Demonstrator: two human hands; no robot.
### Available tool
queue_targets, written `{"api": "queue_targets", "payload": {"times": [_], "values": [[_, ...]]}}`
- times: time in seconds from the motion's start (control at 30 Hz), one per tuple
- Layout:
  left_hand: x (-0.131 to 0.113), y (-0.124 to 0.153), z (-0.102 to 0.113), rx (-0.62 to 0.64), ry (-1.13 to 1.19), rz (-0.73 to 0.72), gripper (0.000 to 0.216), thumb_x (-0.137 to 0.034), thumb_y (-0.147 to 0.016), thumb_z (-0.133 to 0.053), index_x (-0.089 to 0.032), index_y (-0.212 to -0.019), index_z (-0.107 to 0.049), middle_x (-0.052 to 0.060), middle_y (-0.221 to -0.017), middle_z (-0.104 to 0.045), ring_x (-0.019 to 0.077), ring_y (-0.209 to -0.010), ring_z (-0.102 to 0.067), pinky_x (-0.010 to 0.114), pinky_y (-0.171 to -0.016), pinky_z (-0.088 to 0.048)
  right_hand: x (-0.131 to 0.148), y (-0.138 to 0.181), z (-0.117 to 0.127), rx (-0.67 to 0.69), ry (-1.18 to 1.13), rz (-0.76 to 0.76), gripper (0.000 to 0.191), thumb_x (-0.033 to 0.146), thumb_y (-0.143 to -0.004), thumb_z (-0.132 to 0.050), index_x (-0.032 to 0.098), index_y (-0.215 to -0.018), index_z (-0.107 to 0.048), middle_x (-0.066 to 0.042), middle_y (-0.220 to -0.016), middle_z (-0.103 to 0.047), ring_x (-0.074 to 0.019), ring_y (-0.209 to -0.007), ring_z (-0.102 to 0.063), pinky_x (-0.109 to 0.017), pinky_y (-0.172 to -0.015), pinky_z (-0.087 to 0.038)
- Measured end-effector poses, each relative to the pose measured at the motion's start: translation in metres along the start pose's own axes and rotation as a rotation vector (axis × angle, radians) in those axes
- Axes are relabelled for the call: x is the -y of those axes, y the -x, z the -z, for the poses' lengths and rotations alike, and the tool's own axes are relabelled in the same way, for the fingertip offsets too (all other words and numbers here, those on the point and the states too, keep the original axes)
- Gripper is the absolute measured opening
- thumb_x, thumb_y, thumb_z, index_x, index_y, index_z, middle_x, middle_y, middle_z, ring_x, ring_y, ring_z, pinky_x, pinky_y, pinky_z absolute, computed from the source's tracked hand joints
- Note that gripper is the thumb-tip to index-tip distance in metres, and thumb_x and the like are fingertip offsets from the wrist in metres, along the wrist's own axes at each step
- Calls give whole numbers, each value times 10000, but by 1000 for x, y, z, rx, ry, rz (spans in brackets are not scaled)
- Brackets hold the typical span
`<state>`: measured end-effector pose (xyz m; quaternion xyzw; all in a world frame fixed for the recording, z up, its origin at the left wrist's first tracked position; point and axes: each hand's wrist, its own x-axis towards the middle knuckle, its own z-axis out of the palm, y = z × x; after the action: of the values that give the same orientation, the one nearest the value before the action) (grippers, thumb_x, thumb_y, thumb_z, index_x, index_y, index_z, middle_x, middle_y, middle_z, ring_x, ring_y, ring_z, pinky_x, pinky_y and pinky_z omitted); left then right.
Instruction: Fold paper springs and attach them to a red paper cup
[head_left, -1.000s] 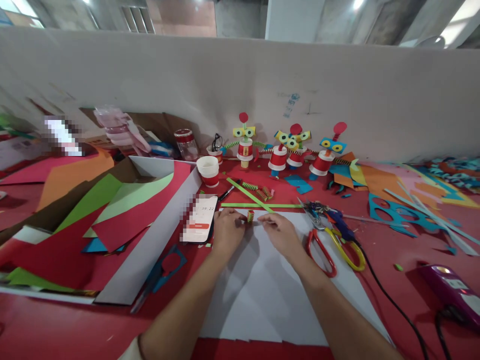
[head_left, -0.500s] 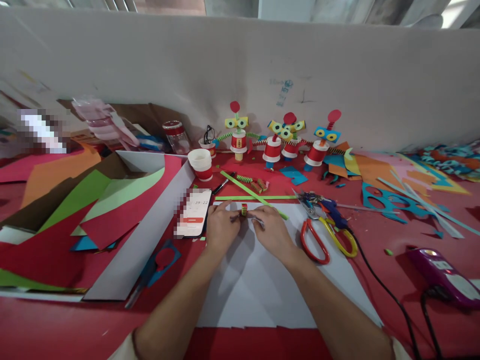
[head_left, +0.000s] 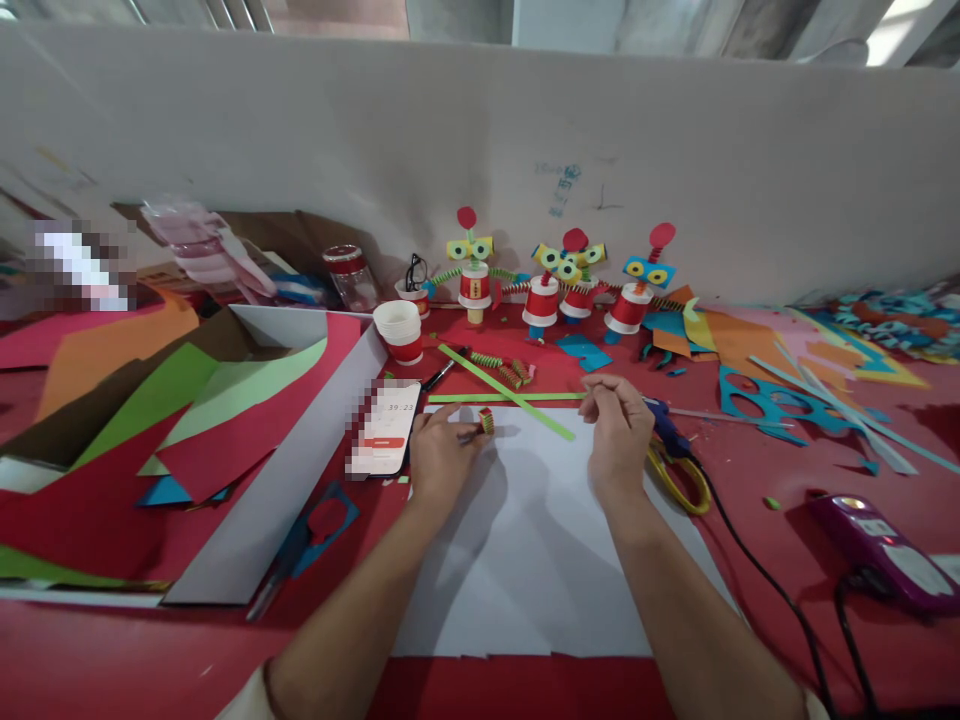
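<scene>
My left hand point(head_left: 442, 450) pinches a small paper spring point(head_left: 487, 421), folded from red and green strips, above the white paper point(head_left: 532, 540). Apart from it, my right hand point(head_left: 619, 430) is over the right side of the paper with its fingers curled together. What the curled fingers hold, if anything, is hidden. Beneath and beside this hand are the scissors, mostly covered, with a yellow handle point(head_left: 686, 485) showing. A blue glue gun point(head_left: 667, 428) lies just right of it. Green paper strips point(head_left: 510, 392) cross beyond the paper, near several finished paper springs point(head_left: 487, 360).
An open box point(head_left: 300, 450) of coloured paper stands left, beside a phone point(head_left: 390, 425). Paper cups point(head_left: 400, 330) and several cup figures point(head_left: 474, 285) line the back. Right are cut blue paper point(head_left: 780, 395), a purple device point(head_left: 885, 550) and a black cord point(head_left: 765, 570).
My right hand has left the paper spring and moved right, now covering most of the scissors. My left hand keeps the spring in nearly the same place.
</scene>
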<state>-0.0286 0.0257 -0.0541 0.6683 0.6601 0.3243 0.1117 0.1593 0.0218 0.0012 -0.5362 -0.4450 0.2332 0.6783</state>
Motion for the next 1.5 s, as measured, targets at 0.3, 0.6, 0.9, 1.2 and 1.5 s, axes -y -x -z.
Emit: {"api": "queue_targets", "payload": {"times": [0.3, 0.6, 0.9, 1.2, 1.5], "values": [[-11, 2, 7, -3, -63, 45, 64, -267, -745, -690, -246, -734, -749, 60, -1109, -686, 290, -1025, -582, 439, -883, -430, -26, 16, -15, 716, 568, 23, 209, 179, -743, -595, 225, -908, -714, -36, -790, -711, -189, -723, -637, -313, -694, -475], [-18, 8, 9, 3, -251, -24, 149, -210, -791, -598, -255, -762, -737, 38, -1180, -664, 294, -1038, -548, 440, -818, -384, -36, 28, -35, 750, 649, 206, 274, 127, -746, -606, 197, -992, -705, -77, -932, -698, -225, -897, -613, -356, -856, -441], [-17, 3, 11, 53, -102, 36, 138, -196, -797, -577, -224, -797, -712, 43, -981, -718, 236, -956, -590, 356, -805, -392, -49, 27, -39, 733, 643, 251, 153, 126, -783, -614, 184, -893, -705, -63, -869, -682, -209, -838, -589, -337, -800, -432], [-20, 1, 8, 124, 156, 64, 170, -180, -773, -572, -204, -888, -694, 44, -927, -724, 192, -865, -624, 288, -782, -437, -52, 28, -40, 707, 674, 272, 208, 87, -785, -585, 187, -893, -732, -67, -865, -665, -211, -853, -569, -324, -805, -421], [-12, -4, 4, 144, 174, 15, 233, -84, -760, -530, -183, -888, -697, 72, -931, -729, 215, -881, -640, 322, -815, -457, -51, 31, -39, 712, 687, 290, 196, 103, -794, -569, 183, -804, -748, -67, -834, -636, -207, -824, -552, -324, -788, -411]]}}
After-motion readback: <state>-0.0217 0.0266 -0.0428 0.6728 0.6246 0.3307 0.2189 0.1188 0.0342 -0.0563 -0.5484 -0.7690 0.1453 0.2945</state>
